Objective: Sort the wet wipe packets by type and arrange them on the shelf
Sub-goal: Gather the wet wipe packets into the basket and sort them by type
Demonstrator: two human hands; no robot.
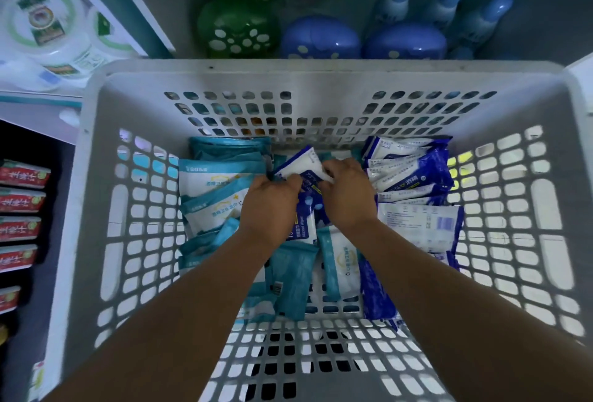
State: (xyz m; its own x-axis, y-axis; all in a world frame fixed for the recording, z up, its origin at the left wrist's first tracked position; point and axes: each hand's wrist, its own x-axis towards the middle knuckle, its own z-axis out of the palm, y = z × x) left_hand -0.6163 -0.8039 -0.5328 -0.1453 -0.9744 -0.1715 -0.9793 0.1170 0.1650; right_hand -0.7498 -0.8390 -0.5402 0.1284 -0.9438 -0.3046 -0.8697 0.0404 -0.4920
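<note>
Both hands – left hand (269, 199), right hand (348, 194) – grip one blue-white packet (300, 164) over the basket (96, 151), probably to sort it.

Dim bluish light, wide-angle bending at the edges, soft blur on the shelf bottles (442, 3).

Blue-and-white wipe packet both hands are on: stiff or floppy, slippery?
Probably floppy: the blue-and-white packet is a soft pouch that looks bent between the left hand and right hand. Likely slippery, since its film looks glossy. Won't roll; it's flat.
</note>
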